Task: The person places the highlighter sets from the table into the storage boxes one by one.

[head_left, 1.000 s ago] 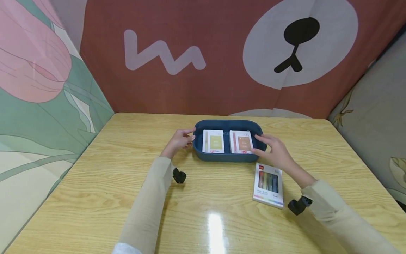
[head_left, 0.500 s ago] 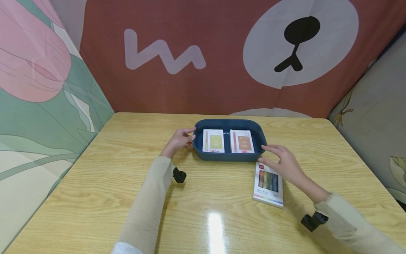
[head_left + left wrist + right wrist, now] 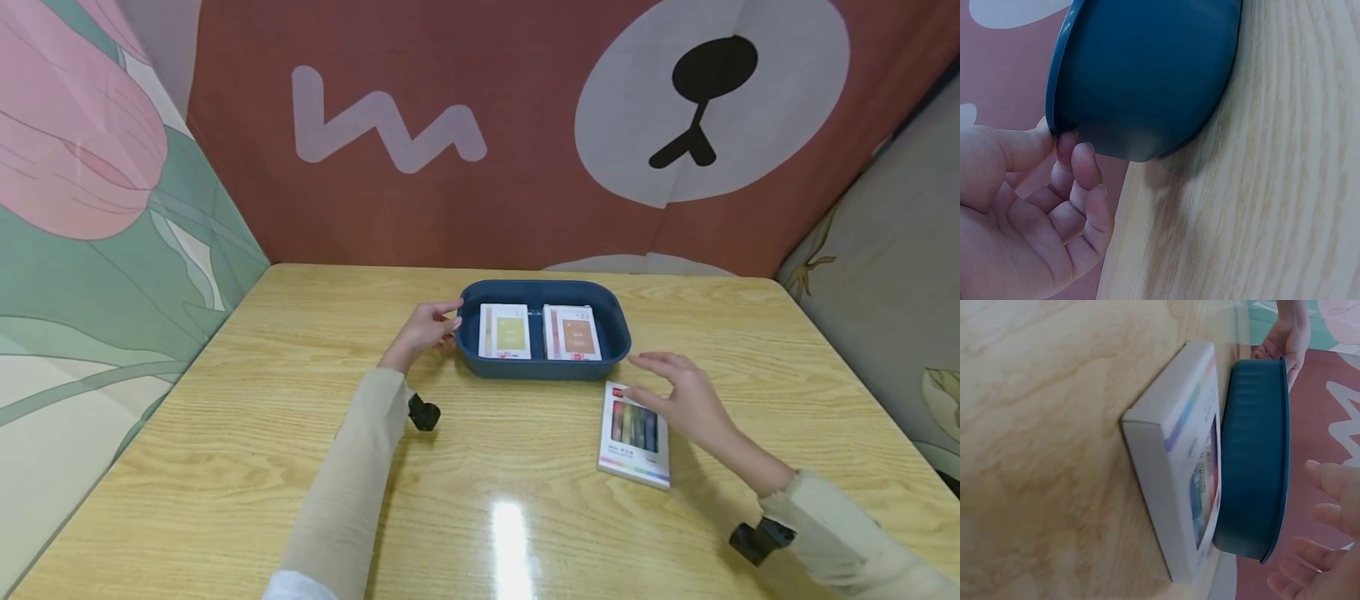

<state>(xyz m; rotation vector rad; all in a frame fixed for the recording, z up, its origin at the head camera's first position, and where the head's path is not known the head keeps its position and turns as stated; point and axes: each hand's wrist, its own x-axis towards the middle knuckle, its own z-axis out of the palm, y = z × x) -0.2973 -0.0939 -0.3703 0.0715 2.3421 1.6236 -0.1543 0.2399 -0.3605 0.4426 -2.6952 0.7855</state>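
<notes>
A dark blue oblong bin (image 3: 543,369) stands on the table with two small white boxes inside: one with a yellow-green panel (image 3: 511,335), one with an orange-red panel (image 3: 578,337). My left hand (image 3: 422,328) pinches its left rim between thumb and forefinger, the other fingers loosely curled beneath, as the left wrist view (image 3: 1041,212) shows closer. In front of the bin's right end lies a flat white box of crayon-like coloured sticks (image 3: 634,435), seen through its window. My right hand (image 3: 686,396) hovers over that box's upper right corner, fingers spread and holding nothing.
The wood-grain table (image 3: 262,433) reaches back to a red-brown cloth (image 3: 517,208) with a printed bear face, close behind the bin. Patterned cloths hang at left and right. A small black camera (image 3: 761,540) sits on each wrist.
My right hand has come away from inside the bin's right end, moving right and toward me to above the white box. The left hand stays at the rim; bin and boxes keep their places.
</notes>
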